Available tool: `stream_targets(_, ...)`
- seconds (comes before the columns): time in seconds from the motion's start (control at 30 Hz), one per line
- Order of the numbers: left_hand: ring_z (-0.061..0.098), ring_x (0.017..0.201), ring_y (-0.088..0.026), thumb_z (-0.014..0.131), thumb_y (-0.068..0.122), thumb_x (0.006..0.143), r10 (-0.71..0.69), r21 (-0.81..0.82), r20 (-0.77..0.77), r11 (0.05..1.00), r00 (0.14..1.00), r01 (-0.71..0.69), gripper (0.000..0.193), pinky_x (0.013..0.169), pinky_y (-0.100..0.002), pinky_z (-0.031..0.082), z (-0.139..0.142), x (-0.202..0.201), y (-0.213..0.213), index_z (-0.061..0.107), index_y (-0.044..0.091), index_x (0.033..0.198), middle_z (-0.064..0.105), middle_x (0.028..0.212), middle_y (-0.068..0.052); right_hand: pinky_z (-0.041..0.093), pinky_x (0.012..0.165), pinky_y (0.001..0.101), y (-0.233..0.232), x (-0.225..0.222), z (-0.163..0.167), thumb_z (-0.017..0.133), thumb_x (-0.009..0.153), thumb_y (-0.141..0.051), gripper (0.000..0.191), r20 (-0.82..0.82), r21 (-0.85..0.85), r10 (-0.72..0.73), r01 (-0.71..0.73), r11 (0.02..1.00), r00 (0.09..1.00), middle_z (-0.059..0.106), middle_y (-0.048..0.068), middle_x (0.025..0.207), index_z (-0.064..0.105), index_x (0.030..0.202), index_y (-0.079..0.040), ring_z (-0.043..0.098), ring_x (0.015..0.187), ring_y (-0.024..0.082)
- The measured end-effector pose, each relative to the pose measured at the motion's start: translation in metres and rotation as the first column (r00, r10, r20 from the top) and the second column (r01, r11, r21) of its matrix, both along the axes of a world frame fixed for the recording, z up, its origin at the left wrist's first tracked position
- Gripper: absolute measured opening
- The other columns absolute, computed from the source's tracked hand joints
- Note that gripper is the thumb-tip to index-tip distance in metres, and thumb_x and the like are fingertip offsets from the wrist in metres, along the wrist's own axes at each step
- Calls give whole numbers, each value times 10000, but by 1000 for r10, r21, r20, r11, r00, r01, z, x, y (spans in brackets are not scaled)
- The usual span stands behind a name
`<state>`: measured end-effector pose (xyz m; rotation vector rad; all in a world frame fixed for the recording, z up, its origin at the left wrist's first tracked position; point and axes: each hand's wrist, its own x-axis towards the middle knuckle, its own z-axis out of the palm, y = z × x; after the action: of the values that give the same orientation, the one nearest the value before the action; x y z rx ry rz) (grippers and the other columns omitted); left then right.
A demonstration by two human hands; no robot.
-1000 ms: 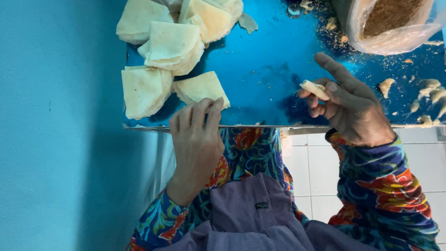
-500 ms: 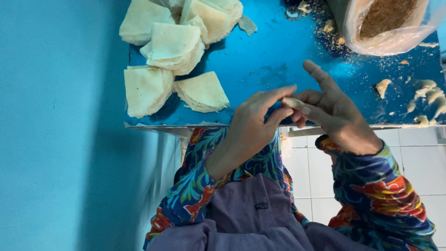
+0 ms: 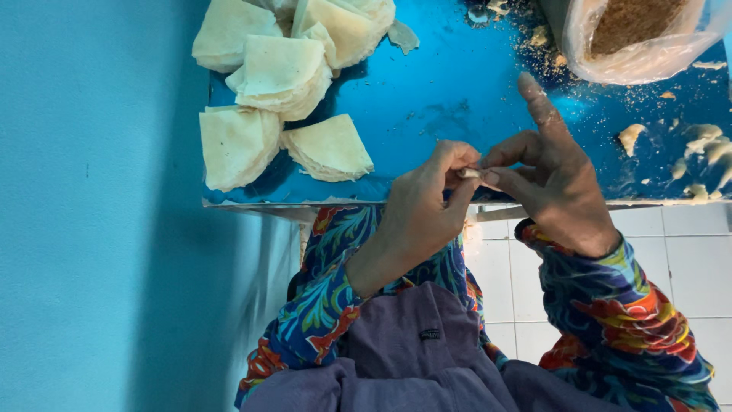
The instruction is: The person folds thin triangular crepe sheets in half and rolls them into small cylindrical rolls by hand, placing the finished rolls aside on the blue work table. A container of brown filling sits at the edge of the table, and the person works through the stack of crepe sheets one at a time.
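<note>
Both hands are meeting right at the table's [image 3: 427, 114] near edge, probably so crumbs land on the blue top. The left hand [image 3: 423, 210] and right hand [image 3: 553, 187] are both pinching a small pale dough piece [image 3: 470, 173] between nearly closed fingertips, right index sticking up. Farther back, folded wrapper stacks [image 3: 286, 72] and a bag of brown crumbs [image 3: 637, 30] are sitting.

Small food-preparation spot, a home or stall kitchen; cannot tell which. Glossy blue counter [image 3: 457, 99] with a metal front edge carries stacks of pale, thin folded pastry sheets [image 3: 282, 72], scattered dough scraps [image 3: 705, 145] and crumbs. A clear plastic bag of brown crumbly filling [image 3: 637, 27] stands at the far side. Plain blue painted wall [image 3: 91, 229] alongside, white tiled floor [image 3: 686, 259] below.
</note>
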<state>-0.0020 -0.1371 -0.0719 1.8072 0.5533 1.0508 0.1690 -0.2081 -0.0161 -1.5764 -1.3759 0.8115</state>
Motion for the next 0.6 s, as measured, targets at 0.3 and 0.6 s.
stream_targets(0.3,785,1012,-244,675,61,1008,-36,-15,-15,999,999,36,265,804,-333,658,-2,0,0,545,50,1239,728,1128,-133,623,885,367,-2,1,-16,587,1022,126,834,379,213,-16,-70,975,925,718,199,1089,135,1692,-77,740,999,252)
stream_targets(0.6,787,1019,-233,666,55,1021,22,1,0,1000,1000,-22,209,810,-316,650,-2,-5,3,598,42,1219,738,1110,-123,606,944,387,-15,-2,-15,424,1049,176,667,209,208,38,-83,975,977,708,253,1200,155,1635,4,738,1091,332)
